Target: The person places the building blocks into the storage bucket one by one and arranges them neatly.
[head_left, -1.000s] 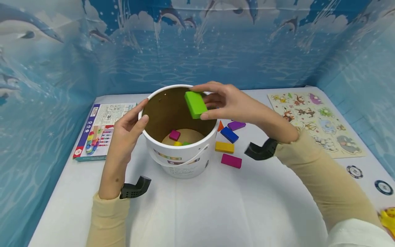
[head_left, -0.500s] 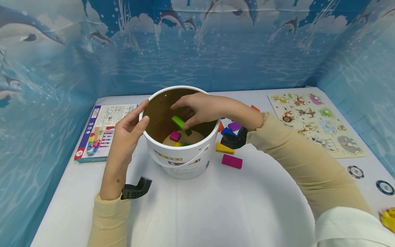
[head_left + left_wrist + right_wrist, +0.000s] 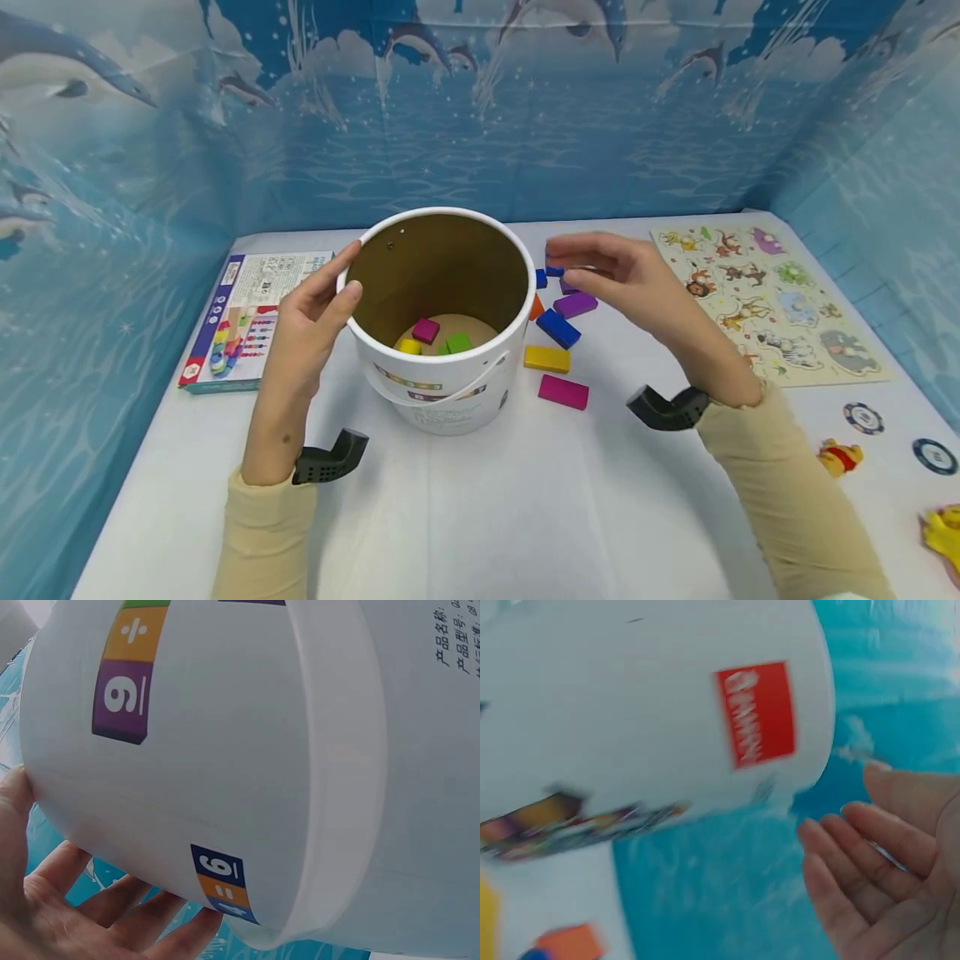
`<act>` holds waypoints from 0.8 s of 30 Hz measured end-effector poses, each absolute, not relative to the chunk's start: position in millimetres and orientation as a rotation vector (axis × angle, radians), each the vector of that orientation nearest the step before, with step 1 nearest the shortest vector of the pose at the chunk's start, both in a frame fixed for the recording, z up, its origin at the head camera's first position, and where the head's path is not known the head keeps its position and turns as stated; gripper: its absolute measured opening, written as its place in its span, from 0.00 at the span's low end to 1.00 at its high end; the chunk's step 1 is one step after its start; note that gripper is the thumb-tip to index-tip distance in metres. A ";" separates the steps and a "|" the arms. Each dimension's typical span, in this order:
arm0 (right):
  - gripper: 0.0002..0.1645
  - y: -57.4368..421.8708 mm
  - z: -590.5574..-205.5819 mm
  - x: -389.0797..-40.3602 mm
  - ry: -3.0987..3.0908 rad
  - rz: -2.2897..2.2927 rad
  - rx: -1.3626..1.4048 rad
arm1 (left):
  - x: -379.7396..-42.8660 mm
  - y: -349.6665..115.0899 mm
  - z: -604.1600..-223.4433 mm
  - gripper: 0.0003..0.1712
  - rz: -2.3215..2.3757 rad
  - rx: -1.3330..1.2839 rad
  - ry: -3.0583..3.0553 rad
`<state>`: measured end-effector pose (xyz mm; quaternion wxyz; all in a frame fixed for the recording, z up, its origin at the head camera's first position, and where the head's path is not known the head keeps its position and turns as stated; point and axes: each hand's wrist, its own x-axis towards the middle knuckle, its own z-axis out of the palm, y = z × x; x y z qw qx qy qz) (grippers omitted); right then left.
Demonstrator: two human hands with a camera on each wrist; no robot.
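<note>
A white bucket (image 3: 442,392) with a brown inside stands in the middle of the table in the head view. My left hand (image 3: 311,312) holds its left side at the rim; the left wrist view shows thumb and fingers along the bucket's wall. Inside lie a magenta block (image 3: 425,330), a green block (image 3: 458,342) and a yellow block (image 3: 408,346). My right hand (image 3: 630,279) hangs right of the bucket with fingers loosely bent, holding nothing. Near it on the table are a purple block (image 3: 576,305), a blue block (image 3: 558,328), a yellow-orange block (image 3: 547,358) and another magenta block (image 3: 563,392).
A boxed toy (image 3: 255,321) lies left of the bucket. On the right are an animal puzzle board (image 3: 772,304), round chips (image 3: 863,418), a small red-and-yellow figure (image 3: 839,457) and a yellow toy (image 3: 942,533). A dolphin-print curtain (image 3: 480,125) stands behind the table.
My right hand lowered a green block into the bucket, let it go, and moved out to the right over the loose blocks. My left hand stayed on the rim.
</note>
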<state>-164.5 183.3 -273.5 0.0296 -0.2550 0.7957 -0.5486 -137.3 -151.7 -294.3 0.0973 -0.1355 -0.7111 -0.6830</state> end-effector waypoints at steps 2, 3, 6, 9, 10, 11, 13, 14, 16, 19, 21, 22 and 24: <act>0.22 200.5 -299.1 -157.4 2.489 -1.703 -0.605 | -137.4 -151.8 -294.2 0.24 -2.015 -0.397 -2.109; 0.22 207.9 -312.5 -153.6 2.504 -1.690 -0.521 | -137.6 -151.7 -294.0 0.24 -2.007 -0.393 -2.112; 0.24 224.5 -350.2 -141.7 2.517 -1.643 -0.323 | -138.2 -151.7 -293.7 0.24 -1.991 -0.387 -2.120; 0.25 234.4 -380.6 -130.7 2.490 -1.609 -0.259 | -138.4 -151.8 -294.0 0.24 -2.002 -0.389 -2.114; 0.25 236.2 -388.5 -127.9 2.473 -1.611 -0.264 | -138.3 -151.8 -293.8 0.24 -2.007 -0.389 -2.111; 0.25 237.3 -395.4 -125.6 2.462 -1.612 -0.294 | -138.2 -151.8 -293.7 0.24 -2.013 -0.391 -2.106; 0.23 237.1 -407.0 -122.4 2.459 -1.602 -0.364 | -137.9 -152.0 -293.7 0.24 -2.027 -0.395 -2.094; 0.22 235.9 -411.4 -121.0 2.468 -1.585 -0.398 | -137.9 -152.1 -293.7 0.24 -2.026 -0.393 -2.092; 0.23 232.0 -418.7 -118.1 2.531 -1.515 -0.444 | -137.8 -152.1 -293.8 0.24 -2.028 -0.391 -2.092; 0.28 223.4 -426.0 -112.8 2.686 -1.338 -0.458 | -138.2 -151.9 -293.9 0.24 -2.023 -0.390 -2.097; 0.29 216.4 -429.0 -109.8 2.794 -1.230 -0.445 | -138.2 -151.7 -293.9 0.23 -2.021 -0.389 -2.101; 0.29 212.9 -430.1 -108.8 2.843 -1.182 -0.438 | -138.2 -151.7 -293.9 0.23 -2.020 -0.389 -2.101; 0.27 207.1 -431.8 -107.4 2.910 -1.135 -0.421 | -138.1 -151.5 -293.9 0.23 -2.019 -0.383 -2.102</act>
